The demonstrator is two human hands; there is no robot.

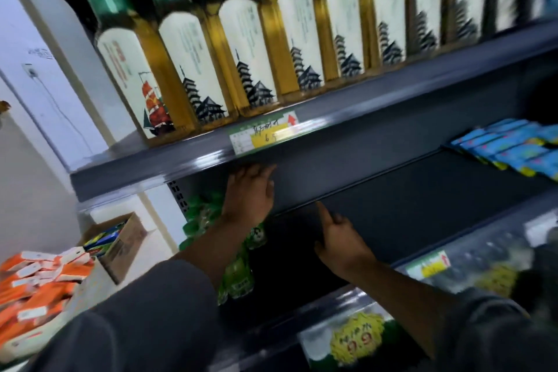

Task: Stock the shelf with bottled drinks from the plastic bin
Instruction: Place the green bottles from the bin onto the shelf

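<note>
Both my hands reach into the dark middle shelf (422,190). My left hand (249,190) is up near the underside of the upper shelf, fingers loosely spread, above several green bottled drinks (238,269) standing at the shelf's left end. It holds nothing that I can see. My right hand (338,238) is lower and further right, index finger pointing toward the shelf's back, other fingers loosely bent, with nothing in it. The plastic bin is out of view.
The upper shelf (181,160) carries a row of tall amber bottles (187,69) with white labels. Blue packets (513,148) lie at the middle shelf's right end. A cardboard box (120,238) and orange packets (39,284) sit at the lower left.
</note>
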